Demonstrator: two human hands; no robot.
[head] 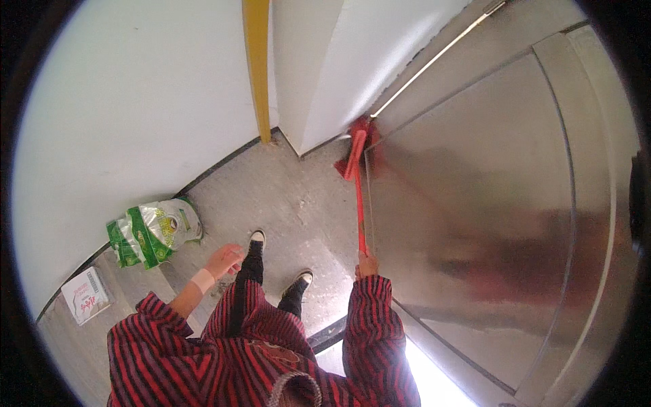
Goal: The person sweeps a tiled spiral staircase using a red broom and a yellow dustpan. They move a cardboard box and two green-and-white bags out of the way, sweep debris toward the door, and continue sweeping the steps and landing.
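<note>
My right hand (366, 265) grips the red handle of a broom (360, 208). The broom's red head and bristles rest in the corner where the white wall meets a stainless-steel door (473, 188). The door's shiny face mirrors the broom and the striped clothing. My left hand (224, 263) hangs in the air above the floor, near my left leg, with nothing in it and its fingers loosely bent. A wide pale band circles the left wrist.
Against the left wall stands a green and white plastic sack (165, 224). A white box (86, 296) bearing print lies beside it. A yellow pole or pipe (258, 71) runs down the wall to the grey floor (285, 198). Bright light enters at the door's lower edge.
</note>
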